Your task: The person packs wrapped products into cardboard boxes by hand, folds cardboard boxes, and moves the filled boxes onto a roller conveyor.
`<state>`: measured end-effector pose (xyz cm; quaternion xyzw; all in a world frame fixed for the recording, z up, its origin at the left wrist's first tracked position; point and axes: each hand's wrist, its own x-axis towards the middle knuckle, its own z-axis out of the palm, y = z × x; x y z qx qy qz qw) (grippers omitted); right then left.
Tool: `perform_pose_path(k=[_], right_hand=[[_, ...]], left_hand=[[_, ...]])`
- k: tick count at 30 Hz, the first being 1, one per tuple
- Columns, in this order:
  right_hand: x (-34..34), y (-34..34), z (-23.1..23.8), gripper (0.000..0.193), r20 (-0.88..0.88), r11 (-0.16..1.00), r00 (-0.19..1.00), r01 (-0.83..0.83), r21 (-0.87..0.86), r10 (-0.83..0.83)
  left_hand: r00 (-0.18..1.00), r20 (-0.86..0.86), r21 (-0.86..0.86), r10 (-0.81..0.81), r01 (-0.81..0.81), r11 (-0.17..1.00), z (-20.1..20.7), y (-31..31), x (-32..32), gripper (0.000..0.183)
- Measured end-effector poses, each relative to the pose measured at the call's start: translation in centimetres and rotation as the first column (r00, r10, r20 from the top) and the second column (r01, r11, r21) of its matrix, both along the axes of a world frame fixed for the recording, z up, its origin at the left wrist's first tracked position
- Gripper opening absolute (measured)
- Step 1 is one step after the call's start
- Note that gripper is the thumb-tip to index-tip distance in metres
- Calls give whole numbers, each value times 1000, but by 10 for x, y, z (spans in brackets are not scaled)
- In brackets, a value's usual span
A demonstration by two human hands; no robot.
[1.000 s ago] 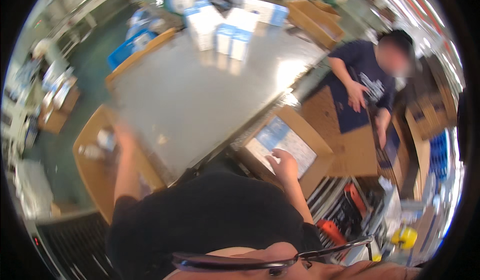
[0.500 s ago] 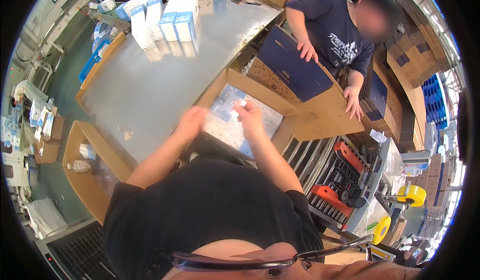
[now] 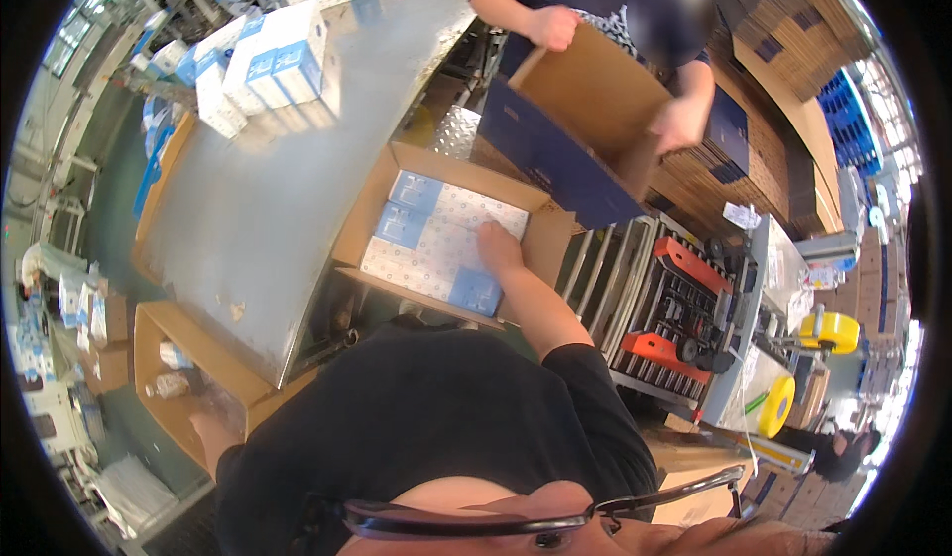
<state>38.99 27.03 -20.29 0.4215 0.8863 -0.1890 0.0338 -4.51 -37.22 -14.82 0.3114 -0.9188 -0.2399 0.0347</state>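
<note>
One hand flat in an open carton, the other down at a side box

One open cardboard carton (image 3: pixel 367 221) sits at the steel table's (image 3: pixel 248 209) near edge, holding a layer of white-and-blue packets (image 3: pixel 436 244); three blue corners show, and I cannot count the packets themselves. The right hand (image 3: pixel 499 248) lies palm-down on that layer at the carton's 3 o'clock side, fingers spread and pressing, clasping nothing. The left hand (image 3: pixel 213 425) reaches down at 8 o'clock toward a second, lower box (image 3: pixel 164 358); it is blurred, so I cannot tell its grip. At the table's 11 o'clock stands a cluster of white-and-blue boxes (image 3: pixel 268 60). At 1 o'clock another person (image 3: pixel 595 0) holds a large flattened carton (image 3: pixel 585 120) with both hands. Two yellow tape rolls (image 3: pixel 828 333) lie at 4 o'clock beside a roller rack (image 3: pixel 664 308).
</note>
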Motion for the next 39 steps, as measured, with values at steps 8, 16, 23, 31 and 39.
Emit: perform_pose_path(k=[8, 16, 23, 31, 39], right_hand=[[6, 19, 28, 36, -95, 967, 995, -43, -252, 20], [74, -10, 84, 53, -89, 499, 491, 859, -119, -867], [-19, -25, 52, 69, 320, 871, 932, 9, -492, 171], [-21, 30, 73, 46, -102, 875, 957, 290, 388, -272], [33, -81, -59, 94, -255, 934, 967, 99, 342, -9]], left_hand=[[780, -510, 46, -363, 446, 894, -4, 151, -65, 42], [-662, -44, 258, -749, 716, -648, 48, 466, 83, 94], [-989, 131, 578, -64, 129, -806, -14, 563, 136, 86], [-637, 290, 65, -714, 758, -649, -15, 575, 160, 113], [-401, 8, 36, -916, 916, -400, -110, 500, 140, 92]])
